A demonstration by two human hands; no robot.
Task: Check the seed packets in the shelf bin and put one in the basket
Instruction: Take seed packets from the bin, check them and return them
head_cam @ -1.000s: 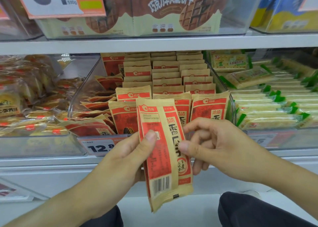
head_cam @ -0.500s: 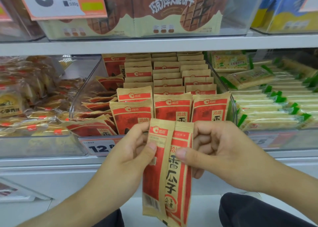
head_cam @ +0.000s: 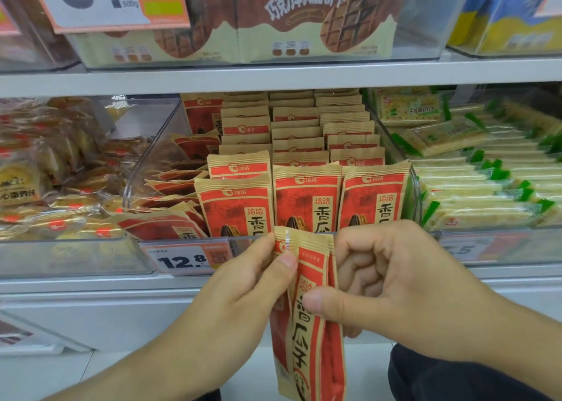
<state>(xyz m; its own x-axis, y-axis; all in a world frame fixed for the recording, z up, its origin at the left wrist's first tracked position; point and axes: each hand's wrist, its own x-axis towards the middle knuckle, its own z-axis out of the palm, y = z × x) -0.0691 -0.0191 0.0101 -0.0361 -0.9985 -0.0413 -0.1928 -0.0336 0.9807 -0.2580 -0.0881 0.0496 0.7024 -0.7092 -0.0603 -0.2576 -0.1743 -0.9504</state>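
Note:
A red and tan seed packet (head_cam: 307,333) hangs upright in front of the shelf edge, turned nearly edge-on, its lower end running out of view. My left hand (head_cam: 243,291) pinches its upper left edge between thumb and fingers. My right hand (head_cam: 392,282) holds its right side, thumb on the front and fingers curled behind. Behind them a clear shelf bin (head_cam: 415,199) holds several rows of the same seed packets (head_cam: 307,199) standing upright. No basket is in view.
A price tag reading 12.8 (head_cam: 182,260) sits on the shelf rail. Wrapped pastries (head_cam: 45,184) fill the bin to the left, green-trimmed cracker packs (head_cam: 486,193) the bin to the right. Biscuit boxes (head_cam: 273,14) stand on the upper shelf (head_cam: 273,75).
The packet has dropped lower and turned from its back, with a barcode, toward its front and edge. My right hand closed onto it.

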